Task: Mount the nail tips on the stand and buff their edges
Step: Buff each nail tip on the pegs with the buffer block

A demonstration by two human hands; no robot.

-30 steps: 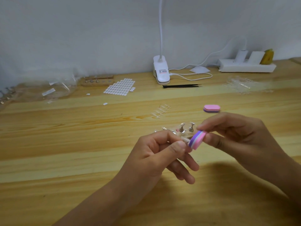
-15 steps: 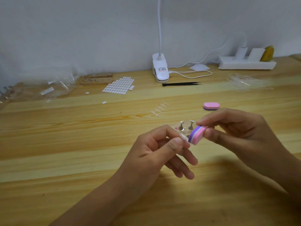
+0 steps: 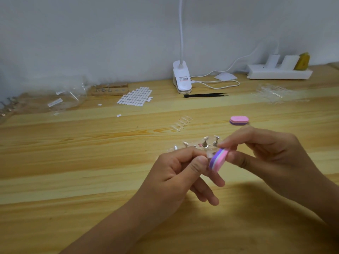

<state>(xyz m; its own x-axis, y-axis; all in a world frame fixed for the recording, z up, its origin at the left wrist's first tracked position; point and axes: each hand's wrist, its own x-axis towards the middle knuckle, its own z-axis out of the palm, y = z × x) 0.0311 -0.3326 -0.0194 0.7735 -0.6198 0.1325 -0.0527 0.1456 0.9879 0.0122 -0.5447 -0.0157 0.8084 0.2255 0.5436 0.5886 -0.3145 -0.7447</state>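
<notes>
Over the desk (image 3: 73, 162) centre, the left hand (image 3: 181, 173) pinched a clear nail tip (image 3: 208, 155) between thumb and forefinger. The right hand (image 3: 271, 158) gripped the buffer (image 3: 219, 159), its edge against the tip. The stand (image 3: 206, 144) stood at 12 o'clock from the buffer. A spare buffer (image 3: 239, 120) lay at 1 o'clock.

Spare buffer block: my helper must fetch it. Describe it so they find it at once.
On the wooden table, look just beyond the right hand. The spare buffer block lies flat there, pink over purple; the other buffer block is pinched in that hand.
</notes>
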